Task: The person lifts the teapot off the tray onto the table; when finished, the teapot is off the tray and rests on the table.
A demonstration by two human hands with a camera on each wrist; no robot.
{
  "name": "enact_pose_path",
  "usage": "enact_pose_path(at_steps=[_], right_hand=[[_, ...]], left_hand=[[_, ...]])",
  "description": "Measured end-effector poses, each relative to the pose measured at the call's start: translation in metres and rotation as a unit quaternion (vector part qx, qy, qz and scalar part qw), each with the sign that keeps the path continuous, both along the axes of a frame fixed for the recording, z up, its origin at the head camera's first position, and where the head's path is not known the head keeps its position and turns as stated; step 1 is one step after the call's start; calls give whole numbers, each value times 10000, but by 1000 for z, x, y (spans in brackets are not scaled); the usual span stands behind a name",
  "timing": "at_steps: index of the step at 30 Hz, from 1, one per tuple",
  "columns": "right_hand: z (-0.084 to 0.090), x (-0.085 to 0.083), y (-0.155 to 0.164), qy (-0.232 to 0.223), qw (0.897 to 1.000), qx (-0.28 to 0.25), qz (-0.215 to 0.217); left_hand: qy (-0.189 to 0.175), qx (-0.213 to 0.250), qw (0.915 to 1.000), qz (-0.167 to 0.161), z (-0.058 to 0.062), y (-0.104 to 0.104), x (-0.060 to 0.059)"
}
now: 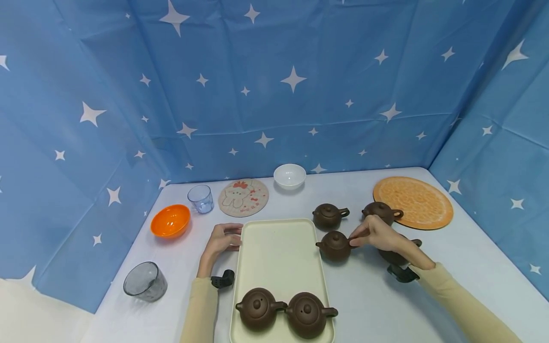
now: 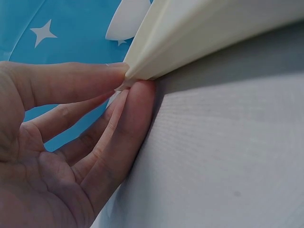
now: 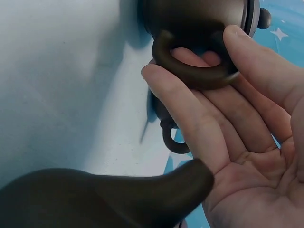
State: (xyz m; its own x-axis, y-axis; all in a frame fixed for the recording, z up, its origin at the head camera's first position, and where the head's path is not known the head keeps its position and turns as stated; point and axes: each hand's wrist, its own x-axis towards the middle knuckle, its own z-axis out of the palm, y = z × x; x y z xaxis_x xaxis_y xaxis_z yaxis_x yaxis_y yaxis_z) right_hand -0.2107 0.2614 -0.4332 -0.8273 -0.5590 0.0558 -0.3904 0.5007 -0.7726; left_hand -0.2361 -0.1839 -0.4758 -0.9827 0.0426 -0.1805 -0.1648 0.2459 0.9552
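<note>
My right hand (image 1: 377, 233) pinches the looped handle of a dark brown teapot (image 1: 335, 246), which stands just right of the cream tray (image 1: 279, 247). In the right wrist view, thumb and fingers lie around that handle (image 3: 204, 78). With thumb and fingertips, my left hand (image 1: 224, 239) pinches the tray's left rim (image 2: 135, 66). Two similar teapots, one on the left (image 1: 256, 309) and one on the right (image 1: 306, 315), sit side by side at the tray's near end. Another teapot (image 1: 391, 256) is partly hidden under my right wrist.
Behind the held teapot stand a brown teapot (image 1: 328, 216) and another (image 1: 379, 212) beside an orange round mat (image 1: 413, 202). A white bowl (image 1: 289, 176), a rabbit-patterned mat (image 1: 243, 197), a blue glass (image 1: 200, 199), an orange bowl (image 1: 170, 221) and a grey glass (image 1: 146, 282) lie back and left.
</note>
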Motion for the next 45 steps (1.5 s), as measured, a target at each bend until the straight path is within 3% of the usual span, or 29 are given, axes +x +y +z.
enact_pose_path(at_steps=[13,23,31,45], right_hand=[[-1,3,2,-16,9999,-90,-59],[4,2,0,-24,9997,250,-66],[3,3,0,47,9988,460,-178],[2,3,2,47,9990,420,-148]], left_hand=[[-25,-30,10000,27,0,1,0],[-75,-35,10000,-50,2,1,0],[-152,89,9995,-251,22,3,8],[16,-59,10000,-27,0,1,-1]])
